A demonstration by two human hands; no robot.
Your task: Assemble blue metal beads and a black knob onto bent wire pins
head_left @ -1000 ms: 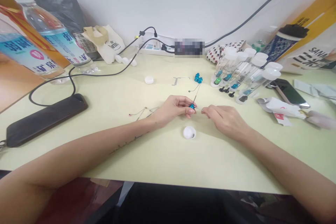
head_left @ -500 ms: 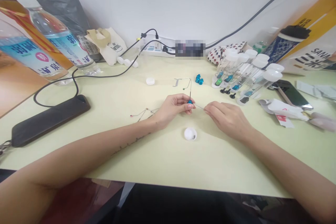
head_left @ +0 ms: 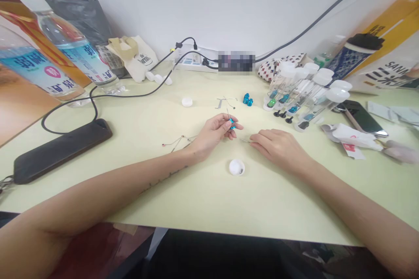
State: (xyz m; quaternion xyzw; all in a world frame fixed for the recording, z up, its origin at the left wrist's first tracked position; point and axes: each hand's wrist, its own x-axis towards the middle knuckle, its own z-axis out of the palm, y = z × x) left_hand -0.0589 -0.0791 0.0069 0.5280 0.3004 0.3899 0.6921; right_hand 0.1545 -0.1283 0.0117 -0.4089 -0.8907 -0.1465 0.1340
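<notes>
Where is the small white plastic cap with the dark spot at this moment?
In the head view, the small white plastic cap lies on the pale green desk, below the gap between the left hand, which holds a blue bead, and the right hand, touching neither.

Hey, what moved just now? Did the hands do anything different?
The left hand shifted the blue bead a little leftward. The right hand slid left too, beside a thin metal pin. The white cap and the blue bead cluster stayed put.

a workshop desk (head_left: 262, 200) holding capped tubes (head_left: 294, 91)
</notes>
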